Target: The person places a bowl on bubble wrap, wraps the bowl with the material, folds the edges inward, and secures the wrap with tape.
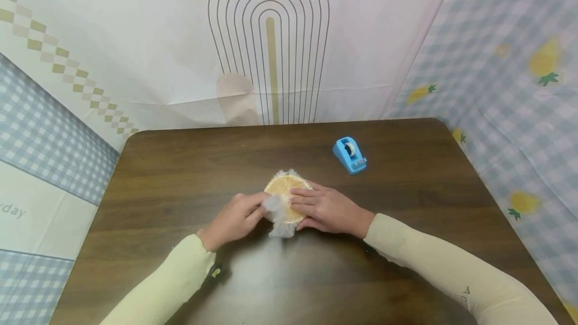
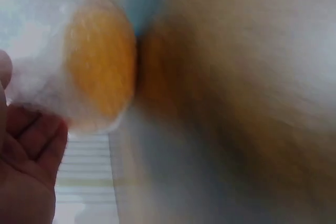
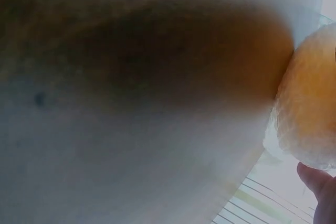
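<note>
A round thing with an orange-slice pattern on top (image 1: pixel 283 184) and an orange side sits on the table, wrapped in clear bubble wrap (image 1: pixel 282 227). My left hand (image 1: pixel 238 218) pinches a flap of the wrap at the left side, folded partly over the patterned top. From the right, my right hand (image 1: pixel 331 209) holds the bundle, fingers laid across the top and thumb at the near edge. In the left wrist view the orange side (image 2: pixel 102 66) shows through the plastic. The right wrist view catches only the thumb (image 3: pixel 315 179) below the bundle.
A blue tape dispenser (image 1: pixel 350 155) with a roll in it stands on the dark wooden table (image 1: pixel 189 164), behind and right of the bundle. Patterned cloth hangings (image 1: pixel 361 24) enclose the table's back and sides.
</note>
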